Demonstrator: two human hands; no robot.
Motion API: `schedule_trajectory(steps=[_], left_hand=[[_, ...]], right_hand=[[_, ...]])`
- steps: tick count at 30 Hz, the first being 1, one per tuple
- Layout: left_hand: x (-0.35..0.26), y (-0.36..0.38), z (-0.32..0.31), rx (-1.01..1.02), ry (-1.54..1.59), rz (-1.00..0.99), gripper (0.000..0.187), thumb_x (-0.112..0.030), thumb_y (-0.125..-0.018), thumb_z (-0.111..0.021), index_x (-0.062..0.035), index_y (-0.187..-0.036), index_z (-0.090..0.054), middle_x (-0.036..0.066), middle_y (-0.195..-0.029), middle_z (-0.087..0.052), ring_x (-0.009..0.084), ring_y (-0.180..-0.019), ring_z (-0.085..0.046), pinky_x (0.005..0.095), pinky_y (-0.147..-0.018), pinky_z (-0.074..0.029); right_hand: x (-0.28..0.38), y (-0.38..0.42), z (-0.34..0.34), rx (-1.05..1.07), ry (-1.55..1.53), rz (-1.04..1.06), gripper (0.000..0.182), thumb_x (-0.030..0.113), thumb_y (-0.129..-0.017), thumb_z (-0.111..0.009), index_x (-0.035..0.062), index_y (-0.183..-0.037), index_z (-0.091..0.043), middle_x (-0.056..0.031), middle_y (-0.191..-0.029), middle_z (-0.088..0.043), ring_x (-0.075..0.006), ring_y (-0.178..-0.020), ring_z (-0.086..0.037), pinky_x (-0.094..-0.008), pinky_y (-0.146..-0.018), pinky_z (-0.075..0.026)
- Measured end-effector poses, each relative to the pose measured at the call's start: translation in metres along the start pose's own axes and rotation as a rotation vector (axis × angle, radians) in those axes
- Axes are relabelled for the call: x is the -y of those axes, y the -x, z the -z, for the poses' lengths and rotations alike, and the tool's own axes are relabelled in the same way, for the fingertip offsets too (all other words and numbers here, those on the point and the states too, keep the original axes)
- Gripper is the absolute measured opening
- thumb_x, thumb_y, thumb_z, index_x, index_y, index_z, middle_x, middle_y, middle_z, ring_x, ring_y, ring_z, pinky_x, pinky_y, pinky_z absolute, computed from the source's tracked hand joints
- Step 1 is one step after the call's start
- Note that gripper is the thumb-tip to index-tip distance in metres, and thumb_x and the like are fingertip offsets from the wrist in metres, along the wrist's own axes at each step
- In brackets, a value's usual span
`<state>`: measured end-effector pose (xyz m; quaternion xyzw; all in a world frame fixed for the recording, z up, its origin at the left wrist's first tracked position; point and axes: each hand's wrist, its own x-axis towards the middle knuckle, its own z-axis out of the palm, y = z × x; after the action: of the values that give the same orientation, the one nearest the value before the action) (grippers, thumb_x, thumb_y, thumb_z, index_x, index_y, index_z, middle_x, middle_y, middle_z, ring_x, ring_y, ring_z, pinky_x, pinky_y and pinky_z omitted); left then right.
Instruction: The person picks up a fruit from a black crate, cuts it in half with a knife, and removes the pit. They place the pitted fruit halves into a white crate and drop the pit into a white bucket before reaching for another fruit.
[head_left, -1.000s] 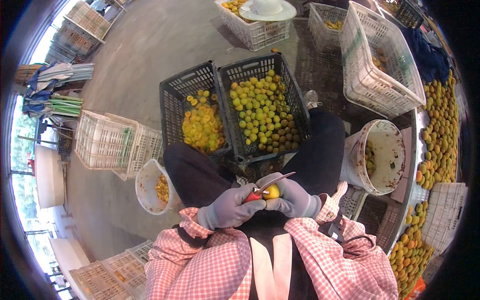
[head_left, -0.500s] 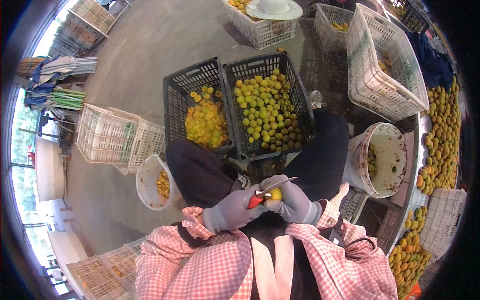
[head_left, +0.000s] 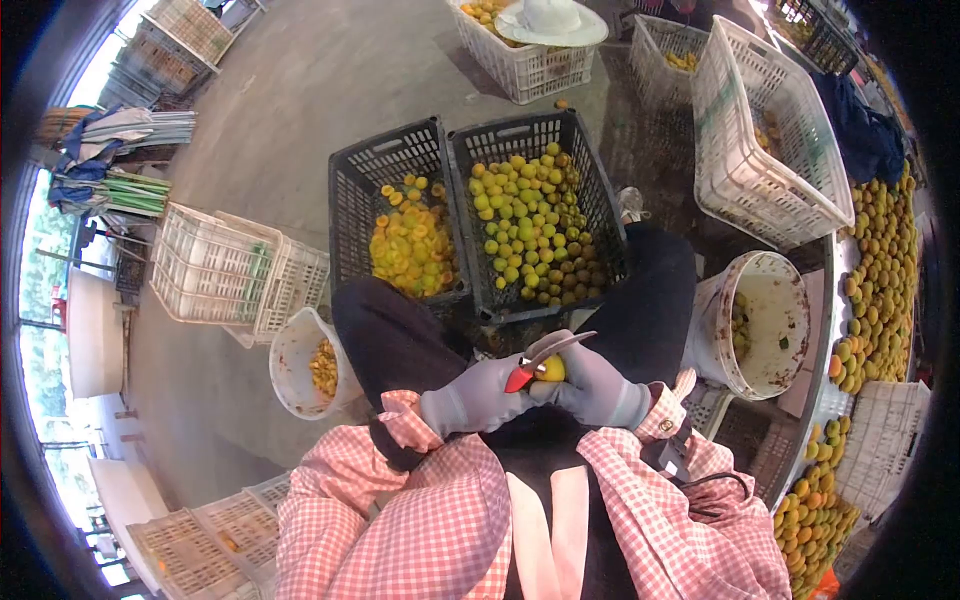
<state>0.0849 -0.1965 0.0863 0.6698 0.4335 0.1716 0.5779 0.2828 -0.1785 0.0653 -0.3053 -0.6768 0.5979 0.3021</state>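
Observation:
My left hand [head_left: 480, 394], in a grey glove, is closed around the red handle of a small knife [head_left: 520, 379]. Its curved blade slants up to the right, across the top of a round yellow fruit [head_left: 550, 369] that looks like an apricot. That fruit sits in the closed fingers of my right hand [head_left: 605, 388], also gloved in grey. Both hands meet over my lap; whether the blade touches the fruit is hard to tell. Beyond my knees, a black crate [head_left: 612, 225] holds whole yellow-green fruits, and the black crate [head_left: 338, 215] beside it holds cut pieces.
A white bucket [head_left: 283, 372] with small yellow-orange pieces stands by my left knee. By my right knee is a stained white bucket [head_left: 715, 325]. White crates [head_left: 215, 265] are stacked at left, others at right. More fruit [head_left: 880, 290] covers a surface along the right.
My hands, with the knife and fruit, have risen slightly in view. The blade now lies higher over the fruit, leaving more of it showing below. The crates and buckets stay in place.

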Motion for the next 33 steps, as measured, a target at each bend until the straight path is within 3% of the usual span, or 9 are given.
schedule_trajectory(steps=[2,4,6,8,10,13,19,25,33], left_hand=[[-0.028,0.004,0.006,0.01,0.704,0.348,0.016,-0.016,-0.089,-0.063,-0.0081,-0.102,-0.057,-0.003,-0.075,-0.056,0.0043,-0.062,-0.051,0.0199,-0.054,-0.041],[-0.019,0.001,0.018,0.025,0.991,0.291,0.013,-0.014,-0.091,-0.061,-0.0102,-0.103,-0.057,-0.005,-0.074,-0.053,0.0016,-0.06,-0.05,0.0158,-0.05,-0.037],[-0.028,0.001,0.031,0.185,1.285,0.272,0.023,-0.017,-0.09,-0.063,-0.0081,-0.108,-0.053,-0.004,-0.071,-0.052,0.0021,-0.058,-0.049,0.0166,-0.048,-0.038],[-0.054,0.008,0.034,-0.096,0.797,0.224,0.033,-0.02,-0.089,-0.066,-0.0062,-0.114,-0.05,-0.004,-0.069,-0.049,0.0014,-0.057,-0.048,0.0158,-0.046,-0.036],[-0.056,0.005,0.03,-0.098,0.655,0.227,0.044,-0.026,-0.089,-0.066,-0.0046,-0.122,-0.047,0.0,-0.075,-0.057,0.0071,-0.061,-0.056,0.0205,-0.05,-0.044],[-0.03,-0.003,0.012,-0.383,-0.205,-0.329,0.063,-0.031,-0.086,-0.069,-0.0036,-0.134,-0.041,0.013,-0.105,-0.064,0.0207,-0.083,-0.068,0.0302,-0.068,-0.052],[-0.045,0.006,0.01,-0.418,-0.249,-0.104,0.045,-0.027,-0.081,-0.073,-0.0071,-0.118,-0.056,0.017,-0.093,-0.066,0.0316,-0.082,-0.067,0.0332,-0.067,-0.052],[-0.039,0.012,0.004,-0.429,-0.376,-0.141,0.032,-0.035,-0.081,-0.071,-0.0067,-0.092,-0.058,0.018,-0.071,-0.061,0.0363,-0.065,-0.061,0.0401,-0.052,-0.046],[-0.027,0.012,-0.005,-0.435,-0.395,-0.121,0.03,-0.033,-0.082,-0.068,-0.0064,-0.09,-0.057,0.018,-0.071,-0.061,0.0369,-0.065,-0.061,0.0422,-0.052,-0.046]], right_hand=[[0.004,-0.006,0.005,0.011,0.151,0.16,0.038,0.026,-0.089,-0.066,0.0048,-0.114,-0.046,-0.0056,-0.108,-0.053,-0.0114,-0.096,-0.052,-0.0249,-0.083,-0.044],[0.018,-0.008,0.009,-0.105,-0.707,-0.156,0.038,0.015,-0.087,-0.067,0.0037,-0.116,-0.046,-0.007,-0.103,-0.057,-0.0152,-0.094,-0.059,-0.0273,-0.078,-0.048],[0.004,-0.007,0.017,-0.104,-0.832,-0.185,0.048,0.011,-0.086,-0.067,0.0058,-0.128,-0.043,-0.005,-0.108,-0.056,-0.0138,-0.094,-0.058,-0.0273,-0.08,-0.047],[0.015,-0.006,0.017,-0.242,-1.015,-0.088,0.059,0.01,-0.086,-0.067,0.0066,-0.137,-0.038,-0.0063,-0.111,-0.056,-0.0147,-0.095,-0.058,-0.0277,-0.082,-0.047],[0.019,-0.003,0.019,-0.245,-0.977,-0.058,0.063,0.012,-0.087,-0.066,0.0064,-0.14,-0.034,-0.0076,-0.116,-0.055,-0.0162,-0.097,-0.058,-0.0292,-0.083,-0.047],[0.012,0.0,0.019,-0.19,-0.946,0.022,0.062,0.013,-0.086,-0.067,0.0042,-0.139,-0.035,-0.0106,-0.127,-0.052,-0.0204,-0.111,-0.055,-0.0346,-0.096,-0.044],[0.024,0.002,0.014,-0.177,-0.83,0.109,0.057,0.014,-0.087,-0.066,0.0015,-0.135,-0.038,-0.013,-0.135,-0.047,-0.0228,-0.13,-0.04,-0.0387,-0.11,-0.029],[0.03,-0.002,0.004,-0.14,-0.882,0.177,0.055,0.011,-0.088,-0.064,0.0011,-0.135,-0.037,-0.0148,-0.137,-0.045,-0.0243,-0.132,-0.038,-0.0399,-0.11,-0.029],[0.03,-0.002,0.0,-0.091,-0.988,0.168,0.054,0.01,-0.088,-0.063,0.0026,-0.135,-0.037,-0.0165,-0.133,-0.049,-0.0269,-0.128,-0.044,-0.0429,-0.107,-0.037]])
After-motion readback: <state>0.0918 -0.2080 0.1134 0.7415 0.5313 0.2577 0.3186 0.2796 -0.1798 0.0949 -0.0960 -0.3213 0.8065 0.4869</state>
